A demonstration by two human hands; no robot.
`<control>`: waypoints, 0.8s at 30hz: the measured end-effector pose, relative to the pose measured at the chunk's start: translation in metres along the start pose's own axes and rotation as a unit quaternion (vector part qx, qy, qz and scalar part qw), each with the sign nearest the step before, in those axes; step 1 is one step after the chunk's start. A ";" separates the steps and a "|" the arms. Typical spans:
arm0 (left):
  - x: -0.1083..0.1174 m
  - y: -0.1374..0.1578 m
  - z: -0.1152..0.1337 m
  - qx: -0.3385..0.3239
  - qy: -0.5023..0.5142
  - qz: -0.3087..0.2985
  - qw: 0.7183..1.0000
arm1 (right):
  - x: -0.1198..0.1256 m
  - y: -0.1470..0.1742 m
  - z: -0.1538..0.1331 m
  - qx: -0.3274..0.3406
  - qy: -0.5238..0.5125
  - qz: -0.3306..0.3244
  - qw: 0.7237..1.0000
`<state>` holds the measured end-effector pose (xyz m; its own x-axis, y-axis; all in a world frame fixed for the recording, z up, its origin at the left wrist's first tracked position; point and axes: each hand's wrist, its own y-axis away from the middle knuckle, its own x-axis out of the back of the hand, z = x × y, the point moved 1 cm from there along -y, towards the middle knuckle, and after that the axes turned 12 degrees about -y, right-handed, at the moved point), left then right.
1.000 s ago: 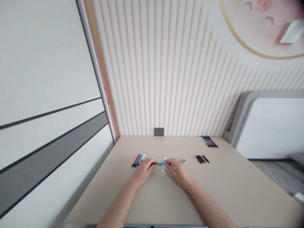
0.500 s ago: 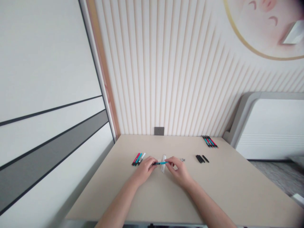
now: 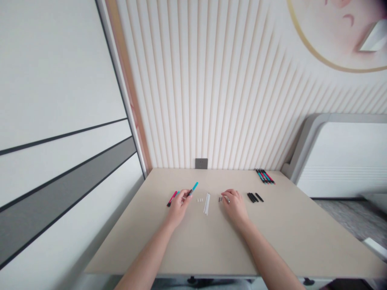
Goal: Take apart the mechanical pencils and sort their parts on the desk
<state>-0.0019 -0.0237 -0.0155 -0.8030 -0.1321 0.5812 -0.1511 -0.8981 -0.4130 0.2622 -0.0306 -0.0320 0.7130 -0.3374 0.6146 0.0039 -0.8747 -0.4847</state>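
One ribbed wall backs a beige table bearing the right hand, finger closure unclear, while the left hand's fingers clamp a blue-and-black pen at lower centre, long axis diagonal, blue end toward upper right.

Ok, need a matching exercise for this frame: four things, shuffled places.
1. blue-and-black pen barrel
2. white rods
3. wall socket
4. row of coloured pens

A. lying between left hand and right hand
B. near the table's far right corner
C. held by left hand
D. above the table's back edge

Pairs: 1-C, 2-A, 3-D, 4-B
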 end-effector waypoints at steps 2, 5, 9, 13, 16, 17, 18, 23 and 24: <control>0.000 0.001 0.000 -0.055 -0.065 -0.011 0.996 | -0.003 0.001 0.001 0.004 0.022 -0.013 1.000; -0.002 0.002 0.002 -0.111 -0.114 -0.047 0.986 | -0.007 0.003 0.000 0.007 0.051 -0.026 0.998; -0.003 0.004 0.005 -0.129 -0.125 -0.086 0.980 | -0.008 0.004 -0.001 -0.004 0.076 -0.051 0.996; -0.002 0.005 0.007 -0.134 -0.122 -0.093 0.979 | -0.007 0.004 -0.003 -0.007 0.079 -0.056 0.995; -0.002 0.005 0.007 -0.134 -0.121 -0.085 0.980 | -0.007 0.004 -0.004 -0.008 0.072 -0.057 0.996; -0.002 0.005 0.007 -0.134 -0.120 -0.082 0.980 | -0.007 0.004 -0.004 -0.007 0.070 -0.057 0.996; -0.001 0.005 0.007 -0.134 -0.120 -0.079 0.981 | -0.007 0.004 -0.004 -0.005 0.071 -0.056 0.996; -0.001 0.004 0.005 -0.130 -0.123 -0.058 0.982 | -0.004 0.005 -0.012 0.017 0.070 -0.056 0.996; -0.002 0.004 0.004 -0.127 -0.123 -0.050 0.983 | -0.003 0.006 -0.015 0.032 0.059 -0.063 0.996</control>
<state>0.0010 -0.0287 -0.0152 -0.6177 -0.1739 0.7669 -0.3862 -0.7825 -0.4884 0.2491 -0.0400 -0.0272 0.6170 -0.2684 0.7398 0.1347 -0.8902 -0.4353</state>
